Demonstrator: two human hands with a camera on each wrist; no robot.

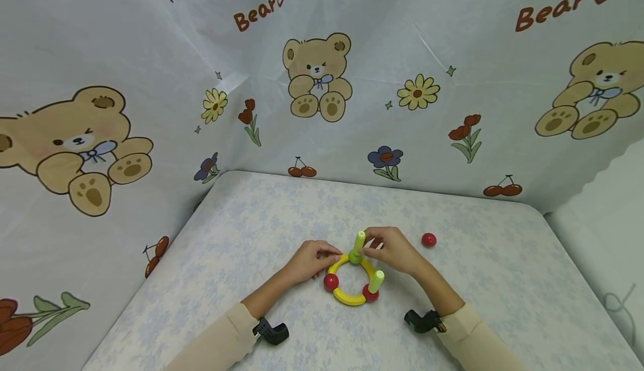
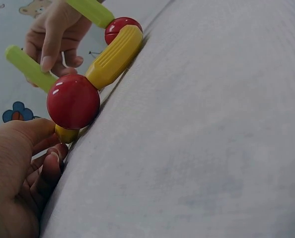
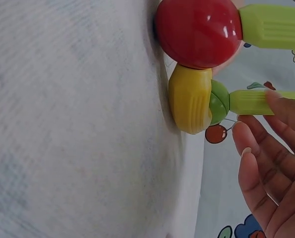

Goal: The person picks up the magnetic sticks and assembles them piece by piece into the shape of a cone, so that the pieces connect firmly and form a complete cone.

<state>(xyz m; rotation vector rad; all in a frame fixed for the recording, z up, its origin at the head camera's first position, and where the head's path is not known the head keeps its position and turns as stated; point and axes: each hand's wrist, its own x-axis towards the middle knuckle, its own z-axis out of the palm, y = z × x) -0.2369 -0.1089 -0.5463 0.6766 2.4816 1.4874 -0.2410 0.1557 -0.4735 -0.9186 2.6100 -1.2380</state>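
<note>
A ring of curved yellow pieces lies on the table, joined by a red ball on the left, another red ball at the front right and a green ball at the back. A light green rod stands upright in the green ball; a second green rod rises from the front-right red ball. My right hand pinches the back rod low down, between thumb and fingers. With thumb and fingers, my left hand holds the yellow piece behind the left red ball.
A loose red ball sits on the table behind and right of my right hand. The table has a pale patterned cover. Beyond its back edge hangs a bear-print cloth. Both wrists carry black cameras.
</note>
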